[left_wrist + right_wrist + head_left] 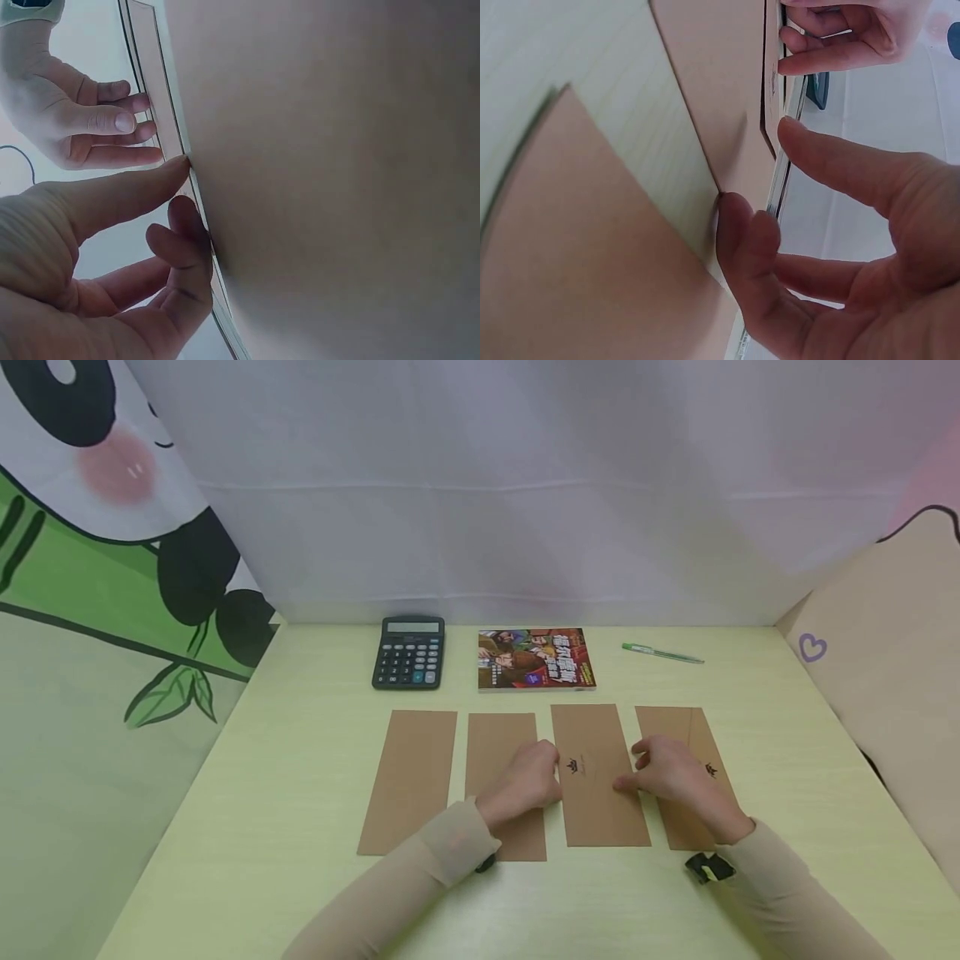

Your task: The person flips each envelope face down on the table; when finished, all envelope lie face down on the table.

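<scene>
Four-sided brown cardboard pieces lie in a row on the table; the third from the left bears a small black crown print. My left hand is over the second piece, its fingertips at the third piece's left edge. Its fingers are loosely bent in the left wrist view, the thumb apart from the index finger. Across from it, my right hand has its thumb at the third piece's right edge, with the palm over the rightmost piece. In the right wrist view, that thumb and the fingers stand apart.
The leftmost cardboard piece lies beside the second. Behind the row are a black calculator, a colourful book and a green pen. A pale curtain hangs at the table's back edge.
</scene>
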A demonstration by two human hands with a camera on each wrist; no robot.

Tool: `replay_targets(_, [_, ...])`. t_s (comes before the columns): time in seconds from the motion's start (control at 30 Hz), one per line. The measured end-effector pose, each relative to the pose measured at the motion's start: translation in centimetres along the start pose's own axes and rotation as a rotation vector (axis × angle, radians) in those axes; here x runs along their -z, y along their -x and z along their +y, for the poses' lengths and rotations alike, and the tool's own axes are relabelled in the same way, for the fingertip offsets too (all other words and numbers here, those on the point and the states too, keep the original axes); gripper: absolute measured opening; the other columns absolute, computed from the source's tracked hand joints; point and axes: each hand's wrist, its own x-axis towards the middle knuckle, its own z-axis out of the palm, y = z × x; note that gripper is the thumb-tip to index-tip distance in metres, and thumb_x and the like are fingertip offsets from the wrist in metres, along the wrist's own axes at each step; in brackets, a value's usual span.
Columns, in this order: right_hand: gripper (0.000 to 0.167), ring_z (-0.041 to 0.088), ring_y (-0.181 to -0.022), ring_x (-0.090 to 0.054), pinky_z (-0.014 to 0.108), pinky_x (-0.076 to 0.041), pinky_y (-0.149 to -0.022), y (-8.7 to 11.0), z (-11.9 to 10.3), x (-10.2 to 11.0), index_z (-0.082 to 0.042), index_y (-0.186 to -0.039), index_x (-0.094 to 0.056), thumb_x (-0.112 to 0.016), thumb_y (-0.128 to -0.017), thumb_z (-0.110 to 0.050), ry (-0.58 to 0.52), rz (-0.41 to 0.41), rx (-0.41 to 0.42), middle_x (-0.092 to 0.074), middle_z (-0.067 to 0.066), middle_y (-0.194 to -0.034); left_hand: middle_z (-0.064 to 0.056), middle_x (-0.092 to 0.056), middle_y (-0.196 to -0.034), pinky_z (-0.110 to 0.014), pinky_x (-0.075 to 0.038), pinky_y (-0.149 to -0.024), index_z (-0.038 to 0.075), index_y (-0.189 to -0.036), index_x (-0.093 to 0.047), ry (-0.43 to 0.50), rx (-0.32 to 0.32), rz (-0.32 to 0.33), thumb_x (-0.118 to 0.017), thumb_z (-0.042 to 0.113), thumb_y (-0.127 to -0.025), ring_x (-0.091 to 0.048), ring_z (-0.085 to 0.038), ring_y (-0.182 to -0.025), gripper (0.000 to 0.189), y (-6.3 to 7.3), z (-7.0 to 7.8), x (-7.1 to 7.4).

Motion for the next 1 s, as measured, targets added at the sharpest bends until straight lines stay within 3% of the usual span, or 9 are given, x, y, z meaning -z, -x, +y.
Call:
replay_targets(0.2, [0.077,0.027,-0.082,-0.057,0.041,-0.048,-0.070,0.1,0.1,-0.1,0.012,-0.123,-0.051,-0.084,-0.071,-0.034,0.003,0.003,-0.026,-0.062,0.014,-0.096,0.002,-0.041,-0.056,-0.024,-0.025,-0.040,0.006,-0.061,-0.055,0.024,-0.010,0.001,-0.063,-0.010,-0.066,-0.034,-0.013,-0.048,0.020,0.0,0.0,-0.1])
replay_targets(0.5, [0.080,0.025,-0.080,-0.056,0.038,-0.046,-0.068,-0.1,0.4,-0.2,0.012,-0.125,-0.050,-0.083,-0.071,-0.036,0.002,-0.005,0.000,-0.062,0.011,-0.092,0.001,-0.045,-0.058,-0.024,-0.028,-0.041,0.006,-0.064,-0.056,0.008,0.000,0.000,-0.065,-0.010,-0.067,-0.038,-0.014,-0.050,0.019,-0.2,-0.2,-0.3])
replay_targets(0.8, [0.072,0.021,-0.075,-0.051,0.032,-0.043,-0.064,0.0,1.1,0.4,0.015,-0.126,-0.048,-0.081,-0.076,-0.026,-0.136,-0.030,0.119,-0.057,0.008,-0.085,-0.001,-0.046,-0.060,-0.025,-0.031,-0.040,0.005,-0.066,-0.056,0.003,0.023,-0.017,-0.065,-0.012,-0.067,-0.040,-0.015,-0.051,0.019,0.0,0.2,-0.2])
replay_targets(1.0, [0.064,0.021,-0.076,-0.052,0.031,-0.044,-0.064,0.7,0.7,1.5,0.016,-0.128,-0.044,-0.076,-0.081,-0.014,-0.261,-0.069,0.185,-0.057,0.010,-0.085,0.000,-0.040,-0.060,-0.024,-0.029,-0.044,0.005,-0.066,-0.055,-0.043,-0.021,-0.050,-0.073,-0.004,-0.068,-0.037,-0.013,-0.054,0.020,-0.1,0.6,-0.2])
